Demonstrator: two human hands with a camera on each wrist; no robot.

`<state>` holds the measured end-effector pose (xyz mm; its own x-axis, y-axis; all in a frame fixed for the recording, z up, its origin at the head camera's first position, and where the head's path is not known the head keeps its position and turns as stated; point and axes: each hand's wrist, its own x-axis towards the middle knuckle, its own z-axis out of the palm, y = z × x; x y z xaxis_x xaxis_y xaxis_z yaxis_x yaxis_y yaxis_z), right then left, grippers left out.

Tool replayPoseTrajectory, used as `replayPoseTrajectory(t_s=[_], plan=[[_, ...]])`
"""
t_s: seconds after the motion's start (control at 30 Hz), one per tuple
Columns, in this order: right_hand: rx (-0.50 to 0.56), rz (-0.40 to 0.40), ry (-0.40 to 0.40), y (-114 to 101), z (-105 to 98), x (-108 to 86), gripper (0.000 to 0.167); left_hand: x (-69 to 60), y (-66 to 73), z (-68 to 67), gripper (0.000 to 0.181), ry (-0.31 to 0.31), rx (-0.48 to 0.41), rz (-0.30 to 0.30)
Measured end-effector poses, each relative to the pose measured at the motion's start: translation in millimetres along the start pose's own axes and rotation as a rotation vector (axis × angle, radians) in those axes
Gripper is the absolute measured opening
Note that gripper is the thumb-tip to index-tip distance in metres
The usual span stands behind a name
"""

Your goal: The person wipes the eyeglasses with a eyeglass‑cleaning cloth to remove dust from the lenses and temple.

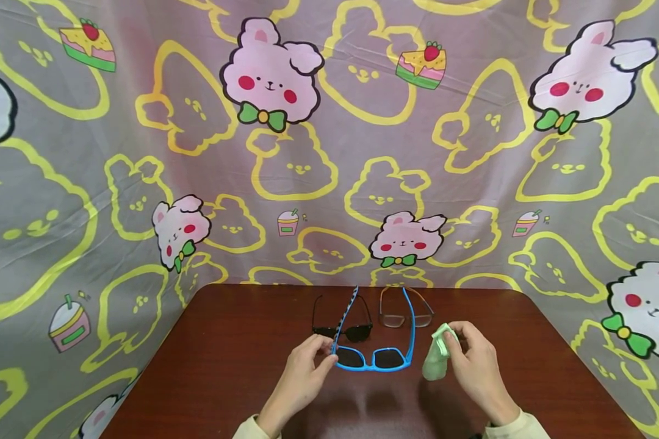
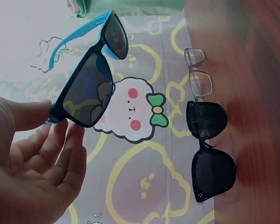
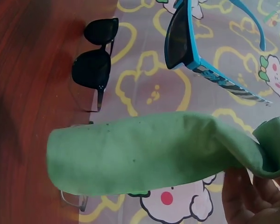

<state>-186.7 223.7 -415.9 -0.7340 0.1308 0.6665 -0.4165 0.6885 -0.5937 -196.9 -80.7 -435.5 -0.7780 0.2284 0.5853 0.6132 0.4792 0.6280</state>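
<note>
My left hand [image 1: 303,373] pinches a pair of blue-framed sunglasses [image 1: 387,358] at one front corner, thumb against fingers. They are held up above the table, dark lenses toward me and temples unfolded. In the left wrist view the lenses [image 2: 87,86] tilt upward to the right. A folded light green cloth [image 1: 435,364] hangs from my right hand [image 1: 476,366], which grips its upper end. The right wrist view shows the cloth [image 3: 130,156] stretching away from the fingers, apart from the sunglasses.
Black sunglasses [image 1: 359,333] lie on the brown table [image 1: 241,347] behind the blue pair. Beside them are clear-lens glasses [image 1: 393,321], partly covered by the cloth in the right wrist view. A patterned curtain [image 1: 329,152] surrounds the table's back and sides.
</note>
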Motion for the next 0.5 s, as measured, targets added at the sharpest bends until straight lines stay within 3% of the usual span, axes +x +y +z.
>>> replayPoseTrajectory(t_s=[0.17,0.5], plan=[[-0.008,-0.060,0.026,0.3,2.6,-1.1,0.014,0.1,0.5,-0.5,0.015,0.000,-0.007,-0.003],[0.043,-0.052,-0.004,-2.3,5.5,-3.3,0.020,2.4,-0.2,-1.5,0.015,0.011,-0.008,-0.027]])
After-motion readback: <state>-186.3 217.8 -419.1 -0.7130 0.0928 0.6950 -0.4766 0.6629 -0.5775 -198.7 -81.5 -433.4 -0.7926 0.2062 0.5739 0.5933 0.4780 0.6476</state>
